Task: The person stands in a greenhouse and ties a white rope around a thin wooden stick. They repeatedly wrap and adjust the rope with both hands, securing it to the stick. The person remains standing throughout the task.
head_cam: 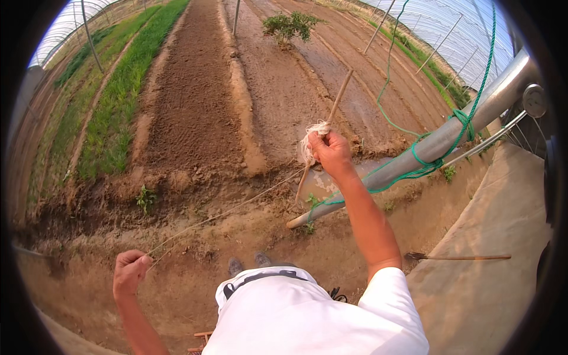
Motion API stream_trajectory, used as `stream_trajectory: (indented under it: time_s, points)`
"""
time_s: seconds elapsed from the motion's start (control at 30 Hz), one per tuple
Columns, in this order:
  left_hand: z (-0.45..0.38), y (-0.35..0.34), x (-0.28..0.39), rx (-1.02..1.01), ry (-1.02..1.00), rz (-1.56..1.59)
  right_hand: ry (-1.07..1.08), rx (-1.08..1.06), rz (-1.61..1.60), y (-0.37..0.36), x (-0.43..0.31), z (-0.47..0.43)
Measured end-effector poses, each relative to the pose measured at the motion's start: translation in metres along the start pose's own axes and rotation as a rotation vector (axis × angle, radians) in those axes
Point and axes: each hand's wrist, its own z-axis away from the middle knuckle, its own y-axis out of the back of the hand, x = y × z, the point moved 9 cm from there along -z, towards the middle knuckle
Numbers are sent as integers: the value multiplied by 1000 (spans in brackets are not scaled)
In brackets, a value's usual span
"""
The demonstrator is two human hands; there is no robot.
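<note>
My right hand grips a wooden stick where a bundle of pale string is wound around it. The stick slants, its upper part pointing away from me and its lower end near the muddy ground. From the bundle a strand of string runs down and left to my left hand, pinched between thumb and fingers. A short length hangs back below those fingers. Whether the stick's lower tip touches the soil, I cannot tell.
A metal pipe tied with green rope slants across the right side. Ahead lie a tilled soil bed, a green crop strip and a bush. A long-handled tool lies at right, near a bicycle wheel.
</note>
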Motion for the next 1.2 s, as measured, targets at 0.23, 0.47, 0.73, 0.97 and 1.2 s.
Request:
stream_trajectory:
  time_s: [0.23,0.47,0.73,0.97,1.2]
  points:
    - [53,-45,-152,-116,491,50,100,137,-491,-4,-26,-18]
    - [34,-42,-225,15,626,-392,80,-72,-816,-50,-73,-19]
    - [-70,-107,-60,38,-104,-709,-1,-304,-998,-97,-128,13]
    - [-110,-238,54,-179,-503,-225,-73,-485,-1084,-134,-154,28]
    - [-129,-234,23,-599,-51,638,-108,-595,-1040,-122,-144,13]
